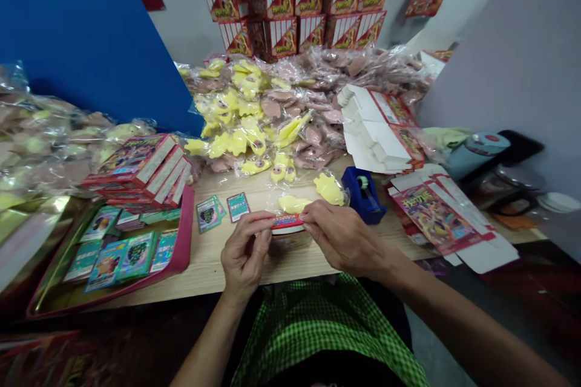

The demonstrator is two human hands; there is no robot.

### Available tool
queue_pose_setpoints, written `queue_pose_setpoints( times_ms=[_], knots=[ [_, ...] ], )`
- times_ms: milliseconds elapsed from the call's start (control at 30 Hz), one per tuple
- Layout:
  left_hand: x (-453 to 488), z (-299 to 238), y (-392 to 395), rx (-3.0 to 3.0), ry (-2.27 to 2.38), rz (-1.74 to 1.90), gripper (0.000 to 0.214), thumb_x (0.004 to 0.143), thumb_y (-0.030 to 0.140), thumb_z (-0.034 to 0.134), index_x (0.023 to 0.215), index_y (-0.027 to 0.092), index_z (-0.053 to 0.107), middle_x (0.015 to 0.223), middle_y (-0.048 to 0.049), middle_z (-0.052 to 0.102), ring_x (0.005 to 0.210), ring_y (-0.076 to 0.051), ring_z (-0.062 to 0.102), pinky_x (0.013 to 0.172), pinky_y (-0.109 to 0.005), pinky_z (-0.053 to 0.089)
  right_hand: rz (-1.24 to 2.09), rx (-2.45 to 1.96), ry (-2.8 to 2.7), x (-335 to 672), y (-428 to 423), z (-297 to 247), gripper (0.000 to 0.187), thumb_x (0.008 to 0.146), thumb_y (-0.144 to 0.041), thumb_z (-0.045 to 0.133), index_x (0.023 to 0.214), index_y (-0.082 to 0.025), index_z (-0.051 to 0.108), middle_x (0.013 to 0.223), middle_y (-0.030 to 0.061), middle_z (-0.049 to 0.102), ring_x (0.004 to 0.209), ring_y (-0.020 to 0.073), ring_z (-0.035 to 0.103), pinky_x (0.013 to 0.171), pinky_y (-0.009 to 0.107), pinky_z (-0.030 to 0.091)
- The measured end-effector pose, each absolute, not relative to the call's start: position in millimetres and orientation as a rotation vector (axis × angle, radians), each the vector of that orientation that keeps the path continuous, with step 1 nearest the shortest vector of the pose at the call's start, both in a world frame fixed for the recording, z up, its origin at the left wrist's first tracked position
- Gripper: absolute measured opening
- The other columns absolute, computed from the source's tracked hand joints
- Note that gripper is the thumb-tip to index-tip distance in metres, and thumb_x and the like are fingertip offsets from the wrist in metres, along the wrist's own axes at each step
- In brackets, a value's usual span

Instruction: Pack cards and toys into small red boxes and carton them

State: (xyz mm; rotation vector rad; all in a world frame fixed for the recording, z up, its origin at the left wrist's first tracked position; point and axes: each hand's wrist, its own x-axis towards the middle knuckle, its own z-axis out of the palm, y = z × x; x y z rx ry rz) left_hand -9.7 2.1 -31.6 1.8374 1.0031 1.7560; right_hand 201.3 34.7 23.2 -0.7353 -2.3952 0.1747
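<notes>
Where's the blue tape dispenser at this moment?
In the head view, the blue tape dispenser stands on the wooden table just beyond the right hand, between a bagged yellow piece and the flat printed carton sheets.

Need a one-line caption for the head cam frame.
Left hand and right hand pinch a red printed card over a wooden table.

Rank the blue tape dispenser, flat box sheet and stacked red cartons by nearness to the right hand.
1. Blue tape dispenser, ahead of the right hand.
2. Flat box sheet, off to the right.
3. Stacked red cartons, at the far back.
</notes>
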Motion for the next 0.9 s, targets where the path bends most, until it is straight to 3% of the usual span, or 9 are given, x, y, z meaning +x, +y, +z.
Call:
queue_pose_setpoints(
  times_ms=[133,233,333,467,600,700,800,900],
  knots=[
    [-19,-27,4,1.966,1.0,1.658,0.027,0.097,0.005,0.058,0.115,0.021,0.071,0.112,-0.0061,0.07,0.106,-0.015,0.065,0.091,-0.029,0.052,0.025,-0.693,-2.488,203,36,26,0.025,0.103,-0.009,0.033,0.094,-0.014,0.055,0.084,0.0112,0.062,0.071,0.0236,0.059,0.06,0.036,0.052],
    [-27,-24,5,2.095,0.965,1.609,0.027,0.099,0.006,0.056,0.116,0.02,0.071,0.114,-0.0074,0.07,0.106,-0.016,0.067,0.091,-0.03,0.054,0.092,-0.635,-2.492,207,32,25,0.023,0.102,-0.007,0.034,0.094,-0.015,0.054,0.092,0.0137,0.064,0.083,0.0242,0.062,0.07,0.037,0.056],
    [-38,-19,5,2.293,0.924,1.496,0.025,0.098,0.019,0.065,0.123,0.019,0.069,0.126,-0.0118,0.07,0.113,-0.02,0.069,0.096,-0.034,0.057,0.199,-0.614,-2.437,212,29,19,0.018,0.102,-0.006,0.038,0.1,-0.016,0.053,0.103,0.0156,0.065,0.101,0.0261,0.062,0.085,0.041,0.058],
    [-49,-12,4,2.597,0.944,1.303,0.04,0.094,0.018,0.07,0.134,0.022,0.065,0.143,-0.0146,0.064,0.124,-0.023,0.068,0.101,-0.036,0.059,0.148,-0.524,-2.284,212,32,4,0.02,0.099,-0.003,0.039,0.105,-0.016,0.053,0.098,0.0125,0.065,0.105,0.0259,0.063,0.085,0.04,0.059],
    [-40,-7,6,2.618,1.018,1.347,0.038,0.095,0.012,0.067,0.131,0.024,0.066,0.125,-0.0102,0.073,0.108,-0.019,0.073,0.091,-0.03,0.062,0.176,-0.544,-2.195,206,30,-2,0.022,0.098,-0.002,0.043,0.108,-0.016,0.056,0.105,0.0136,0.067,0.105,0.0236,0.065,0.086,0.037,0.059],
    [-25,-2,11,2.683,1.053,1.317,0.038,0.098,0.016,0.063,0.133,0.027,0.066,0.113,-0.0072,0.073,0.097,-0.018,0.074,0.081,-0.028,0.063,0.31,-0.62,-2.152,214,27,2,0.028,0.097,-0.003,0.042,0.116,-0.016,0.059,0.12,0.015,0.066,0.118,0.0213,0.062,0.096,0.037,0.057],
    [-9,-3,17,2.727,1.099,1.428,0.037,0.097,0.018,0.065,0.133,0.028,0.067,0.111,-0.0063,0.073,0.093,-0.018,0.073,0.079,-0.028,0.062,0.439,-1.073,-2.016,244,29,4,0.039,0.092,-0.001,0.044,0.123,-0.017,0.061,0.136,0.0135,0.061,0.13,0.0199,0.056,0.109,0.039,0.049],
    [6,-9,20,2.612,1.126,1.547,0.033,0.095,0.016,0.067,0.126,0.027,0.071,0.111,-0.0047,0.073,0.092,-0.017,0.072,0.083,-0.027,0.06,0.458,-1.716,-1.633,284,38,-3,0.024,0.087,-0.003,0.052,0.101,-0.015,0.067,0.116,0.0148,0.067,0.114,0.0246,0.064,0.104,0.043,0.05]
  ],
)
